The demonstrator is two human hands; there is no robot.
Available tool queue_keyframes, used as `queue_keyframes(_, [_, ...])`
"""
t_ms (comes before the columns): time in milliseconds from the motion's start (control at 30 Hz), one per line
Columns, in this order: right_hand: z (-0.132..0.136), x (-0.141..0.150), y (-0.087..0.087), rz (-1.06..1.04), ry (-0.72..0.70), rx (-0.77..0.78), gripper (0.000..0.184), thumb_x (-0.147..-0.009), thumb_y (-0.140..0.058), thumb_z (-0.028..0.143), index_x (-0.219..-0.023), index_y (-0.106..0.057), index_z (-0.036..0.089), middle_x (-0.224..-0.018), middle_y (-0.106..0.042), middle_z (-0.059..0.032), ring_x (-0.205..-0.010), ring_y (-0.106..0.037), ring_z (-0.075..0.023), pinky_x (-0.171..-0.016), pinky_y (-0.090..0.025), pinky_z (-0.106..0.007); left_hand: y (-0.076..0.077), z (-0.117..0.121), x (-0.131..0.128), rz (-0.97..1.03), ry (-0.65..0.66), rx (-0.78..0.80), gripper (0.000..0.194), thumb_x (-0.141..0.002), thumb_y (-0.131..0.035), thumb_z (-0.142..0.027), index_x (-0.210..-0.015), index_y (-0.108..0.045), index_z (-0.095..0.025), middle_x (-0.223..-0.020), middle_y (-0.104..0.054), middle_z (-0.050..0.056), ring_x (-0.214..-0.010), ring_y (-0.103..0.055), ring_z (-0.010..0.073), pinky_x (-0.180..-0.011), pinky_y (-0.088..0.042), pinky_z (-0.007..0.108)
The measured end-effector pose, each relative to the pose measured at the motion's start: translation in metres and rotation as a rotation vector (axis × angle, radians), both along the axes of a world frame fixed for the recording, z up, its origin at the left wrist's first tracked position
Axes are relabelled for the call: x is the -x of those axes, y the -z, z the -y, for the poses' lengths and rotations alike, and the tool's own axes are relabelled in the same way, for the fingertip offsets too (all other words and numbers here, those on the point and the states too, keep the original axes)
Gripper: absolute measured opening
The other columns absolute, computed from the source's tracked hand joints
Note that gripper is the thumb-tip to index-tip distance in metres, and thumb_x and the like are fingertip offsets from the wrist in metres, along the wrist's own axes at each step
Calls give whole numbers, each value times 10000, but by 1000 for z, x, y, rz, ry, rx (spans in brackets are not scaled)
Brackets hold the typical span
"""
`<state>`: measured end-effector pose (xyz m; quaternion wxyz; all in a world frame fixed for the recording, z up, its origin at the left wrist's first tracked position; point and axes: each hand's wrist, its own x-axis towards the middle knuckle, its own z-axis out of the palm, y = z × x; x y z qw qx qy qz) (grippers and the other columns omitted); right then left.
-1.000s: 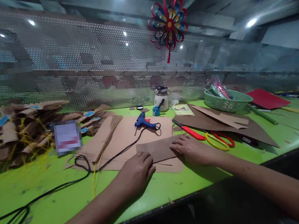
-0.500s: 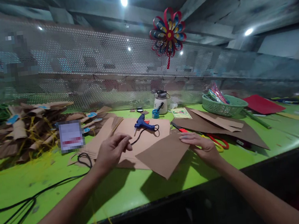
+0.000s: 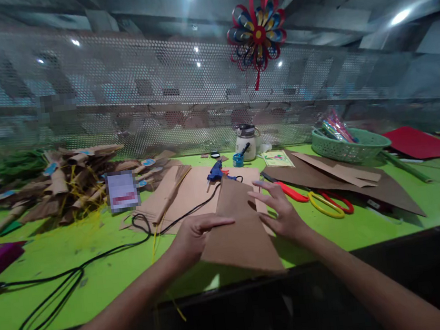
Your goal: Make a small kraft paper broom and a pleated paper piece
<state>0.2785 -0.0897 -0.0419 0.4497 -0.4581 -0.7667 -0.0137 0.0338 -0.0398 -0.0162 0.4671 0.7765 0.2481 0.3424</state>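
Note:
A piece of brown kraft paper point(image 3: 240, 242) is held above the front part of the table. My left hand point(image 3: 200, 233) grips its left edge, thumb on top and the other fingers underneath. At the paper's right edge is my right hand point(image 3: 281, 212), its fingers spread; whether the fingertips touch the paper I cannot tell. A blue glue gun point(image 3: 216, 172) lies just beyond the paper, partly covered by it, on lighter brown sheets point(image 3: 193, 205). To the right of my right hand lie scissors with yellow handles point(image 3: 325, 206) and a red-handled tool point(image 3: 292, 192).
Rolled brown paper pieces point(image 3: 59, 188) with yellow ties are heaped at the left. A black cord point(image 3: 106, 249) loops across the green table point(image 3: 110, 288). Behind stand a jar point(image 3: 246, 146) and a small blue bottle point(image 3: 237, 160). Right are a green basket point(image 3: 355, 144) and red paper point(image 3: 420, 143).
My left hand has come right and now grips the brown paper. My right hand has loosened from it, fingers spreading. The paper has turned, and the view has shifted left.

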Motion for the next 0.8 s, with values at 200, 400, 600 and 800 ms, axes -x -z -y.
queue_keyframes(200, [50, 32, 15, -395, 21, 238, 416, -858, -561, 191, -1259, -545, 302, -920, -616, -48, -823, -590, -186, -709, -538, -326, 14, 20, -3, 86, -162, -238, 221, -749, -650, -163, -939, -743, -226, -916, -742, 57, -806, -690, 175, -702, -543, 251])
queue_keyframes(400, [54, 35, 3, -584, -213, 184, 272, -828, -620, 158, -1037, -694, 315, -983, -683, -26, -932, -625, -184, -797, -526, -315, 11, 37, -4, 178, -164, -374, 289, -772, -649, -130, -1011, -714, -278, -971, -734, 17, -846, -689, 150, -736, -546, 221])
queue_keyframes(600, [55, 30, 1, -570, -257, 171, 218, -794, -671, 185, -980, -721, 287, -989, -694, -52, -941, -631, -205, -815, -531, -351, 6, 47, 2, 123, -272, -336, 235, -778, -645, -174, -975, -728, -270, -967, -735, 22, -831, -686, 171, -759, -557, 274])
queue_keyframes(800, [49, 27, 1, -591, -318, 228, 163, -797, -659, 197, -928, -737, 254, -957, -705, -71, -853, -648, -207, -737, -537, -363, 0, 51, 4, 69, -216, -132, 221, -752, -645, -199, -948, -738, -240, -928, -737, 42, -818, -678, 181, -719, -560, 268])
